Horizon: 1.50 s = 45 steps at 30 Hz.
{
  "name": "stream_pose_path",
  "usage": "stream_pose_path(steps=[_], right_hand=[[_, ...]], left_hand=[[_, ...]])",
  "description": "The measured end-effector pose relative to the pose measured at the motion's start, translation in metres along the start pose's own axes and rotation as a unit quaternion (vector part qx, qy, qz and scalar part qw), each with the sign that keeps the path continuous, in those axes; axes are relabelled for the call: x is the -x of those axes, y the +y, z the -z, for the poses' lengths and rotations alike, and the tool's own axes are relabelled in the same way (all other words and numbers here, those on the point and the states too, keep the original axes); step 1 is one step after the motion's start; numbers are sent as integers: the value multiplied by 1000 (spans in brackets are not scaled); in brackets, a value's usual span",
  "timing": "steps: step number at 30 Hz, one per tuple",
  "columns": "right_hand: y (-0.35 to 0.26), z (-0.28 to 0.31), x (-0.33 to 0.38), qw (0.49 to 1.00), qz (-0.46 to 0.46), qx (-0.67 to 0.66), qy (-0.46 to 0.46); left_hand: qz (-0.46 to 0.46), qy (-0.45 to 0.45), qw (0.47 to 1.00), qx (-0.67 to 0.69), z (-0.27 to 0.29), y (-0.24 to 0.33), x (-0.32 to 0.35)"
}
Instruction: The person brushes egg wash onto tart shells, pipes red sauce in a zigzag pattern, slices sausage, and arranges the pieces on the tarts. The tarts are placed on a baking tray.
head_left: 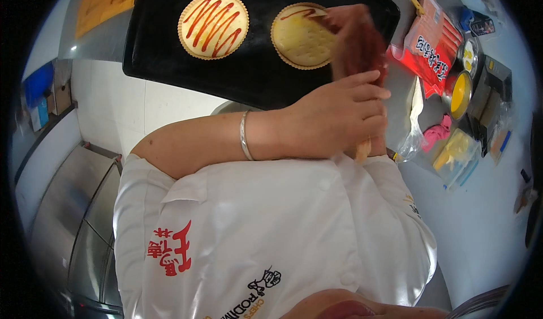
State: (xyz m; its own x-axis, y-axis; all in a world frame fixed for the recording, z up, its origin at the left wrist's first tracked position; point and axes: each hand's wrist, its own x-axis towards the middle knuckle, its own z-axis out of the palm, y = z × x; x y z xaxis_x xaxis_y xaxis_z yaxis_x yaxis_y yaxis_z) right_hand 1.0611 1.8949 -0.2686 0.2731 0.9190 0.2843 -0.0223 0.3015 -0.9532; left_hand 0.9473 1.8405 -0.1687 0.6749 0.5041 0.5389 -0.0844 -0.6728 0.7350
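Observation:
My left hand point(353, 106), with a silver bangle at its wrist, is wrapped around a piping bag point(362, 47) of red sauce, blurred by motion. The bag's narrow end is over the right-hand round pastry base point(302, 41). That base has a fluted rim, a pale yellow top with small dents, and a short red line near its far edge. To its left, another round pastry base point(214, 26) bears a full red zigzag. Both lie on a black baking tray point(243, 81). My right hand point(378, 145) is mostly hidden behind the left one; its fingers cannot be made out.
On the right are a red-and-clear package of reddish sticks point(432, 44), a metal bowl of yellow liquid point(461, 95), a white spatula point(417, 101), a pink cloth point(436, 132) and a clear bag with yellow contents point(454, 152). An orange-brown board point(106, 5) is at the far left.

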Motion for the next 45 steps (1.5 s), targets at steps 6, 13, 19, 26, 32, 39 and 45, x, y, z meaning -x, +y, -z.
stream_pose_path(steps=[6, 13, 19, 26, 32, 39, 45], right_hand=[[-36, 28, -2, 988, -119, -8, -94], [-56, 39, 11, 972, -174, 10, -159], [-69, 50, 6, 966, -199, 5, -166], [-72, 52, 23, 968, -204, 1, -145], [-78, 48, 42, 973, -201, 2, -115], [-73, 38, 32, 978, -201, -60, -13], [-54, 39, 16, 983, -170, 66, 4]], left_hand=[[-15, -22, 1000, 14, -4, 7, -8], [-40, -54, 997, 43, -8, 15, -16], [-26, -24, 996, 80, -15, 16, -16], [-27, -61, 994, 85, -16, 23, -15], [-20, -50, 991, 120, -15, 28, -16], [-6, -46, 995, 93, -12, 26, -16], [102, -44, 974, 198, 30, 29, -56]])
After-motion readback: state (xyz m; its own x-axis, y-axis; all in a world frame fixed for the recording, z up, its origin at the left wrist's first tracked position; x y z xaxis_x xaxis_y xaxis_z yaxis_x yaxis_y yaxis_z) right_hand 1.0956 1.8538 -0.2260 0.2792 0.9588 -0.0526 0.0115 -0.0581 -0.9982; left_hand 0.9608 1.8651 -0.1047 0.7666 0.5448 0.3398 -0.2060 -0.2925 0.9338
